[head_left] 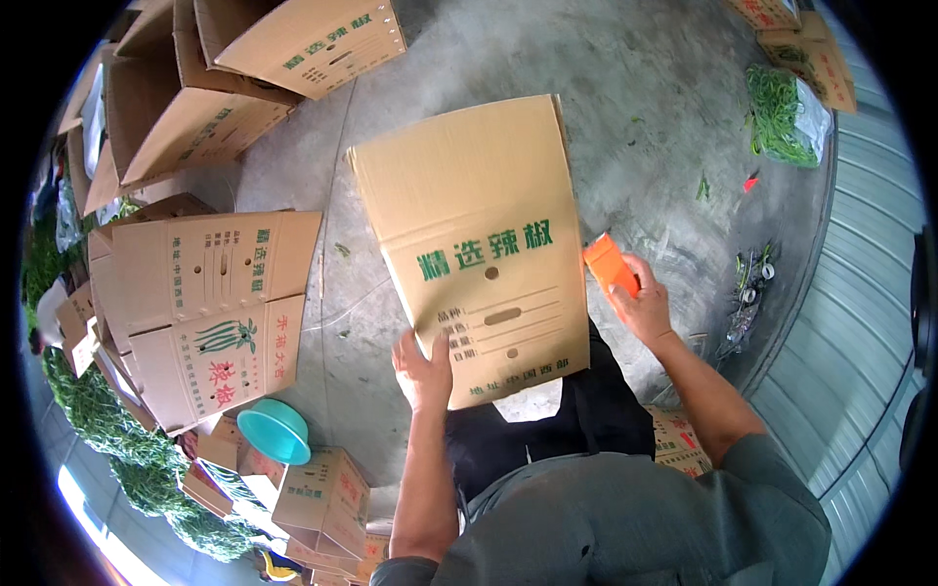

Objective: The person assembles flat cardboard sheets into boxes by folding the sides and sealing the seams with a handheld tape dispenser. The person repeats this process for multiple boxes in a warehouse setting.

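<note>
In front of my legs a flattened-looking brown cardboard box with green print stands tilted, its top flap section pointing away from me. Its near left edge is gripped by my left hand, thumb on the printed face and the other fingers along the side. My right hand is closed round an orange block-shaped tool, whose exact kind I cannot make out. The far end of that tool is beside the box's right edge; whether they touch is hard to tell.
Open cardboard boxes are grouped at the far left, with another printed box nearer. A teal basin and heaps of green produce lie lower left. Bagged greens and scraps lie by the corrugated wall.
</note>
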Demonstrator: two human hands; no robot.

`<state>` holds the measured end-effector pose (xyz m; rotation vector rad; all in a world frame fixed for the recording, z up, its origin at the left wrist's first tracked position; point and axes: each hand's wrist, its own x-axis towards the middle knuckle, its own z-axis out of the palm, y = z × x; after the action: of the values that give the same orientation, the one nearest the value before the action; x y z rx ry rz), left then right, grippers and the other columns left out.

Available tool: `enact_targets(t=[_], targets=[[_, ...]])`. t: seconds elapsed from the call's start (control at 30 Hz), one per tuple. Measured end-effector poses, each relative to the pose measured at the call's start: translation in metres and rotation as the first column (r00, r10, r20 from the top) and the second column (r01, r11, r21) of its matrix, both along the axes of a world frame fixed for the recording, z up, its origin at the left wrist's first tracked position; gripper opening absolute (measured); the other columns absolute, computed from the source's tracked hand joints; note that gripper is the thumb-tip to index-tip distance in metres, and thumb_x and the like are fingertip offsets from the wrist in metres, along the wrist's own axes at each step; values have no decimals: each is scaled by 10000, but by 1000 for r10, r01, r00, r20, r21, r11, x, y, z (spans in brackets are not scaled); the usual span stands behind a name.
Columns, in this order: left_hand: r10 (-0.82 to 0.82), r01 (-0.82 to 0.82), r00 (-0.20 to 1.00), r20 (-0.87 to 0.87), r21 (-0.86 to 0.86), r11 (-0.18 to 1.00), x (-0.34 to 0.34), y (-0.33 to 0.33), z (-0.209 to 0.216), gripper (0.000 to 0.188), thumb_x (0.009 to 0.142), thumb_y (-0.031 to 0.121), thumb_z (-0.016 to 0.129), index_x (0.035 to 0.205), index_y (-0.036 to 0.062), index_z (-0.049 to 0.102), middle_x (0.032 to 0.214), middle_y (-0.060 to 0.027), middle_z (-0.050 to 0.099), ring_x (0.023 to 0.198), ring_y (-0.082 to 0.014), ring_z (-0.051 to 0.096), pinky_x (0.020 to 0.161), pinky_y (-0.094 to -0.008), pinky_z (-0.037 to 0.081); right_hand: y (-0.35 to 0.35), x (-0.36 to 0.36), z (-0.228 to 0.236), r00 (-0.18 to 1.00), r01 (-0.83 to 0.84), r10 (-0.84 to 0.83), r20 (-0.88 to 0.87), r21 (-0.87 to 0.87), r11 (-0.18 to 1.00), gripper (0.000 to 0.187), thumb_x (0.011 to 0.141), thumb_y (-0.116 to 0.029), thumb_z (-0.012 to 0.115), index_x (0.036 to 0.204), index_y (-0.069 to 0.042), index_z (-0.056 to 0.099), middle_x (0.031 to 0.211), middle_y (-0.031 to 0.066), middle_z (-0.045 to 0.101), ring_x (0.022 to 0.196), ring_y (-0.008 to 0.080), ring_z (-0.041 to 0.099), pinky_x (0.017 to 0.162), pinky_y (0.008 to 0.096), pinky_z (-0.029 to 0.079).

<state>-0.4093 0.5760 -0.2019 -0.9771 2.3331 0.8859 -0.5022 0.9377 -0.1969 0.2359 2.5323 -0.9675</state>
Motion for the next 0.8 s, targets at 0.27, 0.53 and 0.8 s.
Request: enact_targets(t=[0.27,0.53,0.8], targets=[[335,-281,894,297,955,-98,-112,19,24,361,974,222,665,1184,-70,670,919,-51,671,842,-107,578,736,-270,472,-90,-91,105,747,-649,664,-45,-267,712,592,803,-317,791,1286,-30,602,1126,186,709,939,357,711,801,382,573],[666,-352,703,247,936,25,-72,-60,-19,168,1015,117,589,980,-22,676,799,-46,660,696,-142,617,673,-282,520,-172,-126,73,606,-770,794,-52,-287,569,549,808,-331,760,1264,-72,596,1008,179,719,866,374,697,739,440,556],[421,-389,907,-15,351,852,-120,-109,-185,375,1009,268,529,1044,-60,709,935,-213,723,848,-321,696,743,-414,524,-226,-148,-9,660,-738,745,95,-108,667,491,813,-337,642,1213,-53,630,937,193,724,878,382,694,768,474,542]])
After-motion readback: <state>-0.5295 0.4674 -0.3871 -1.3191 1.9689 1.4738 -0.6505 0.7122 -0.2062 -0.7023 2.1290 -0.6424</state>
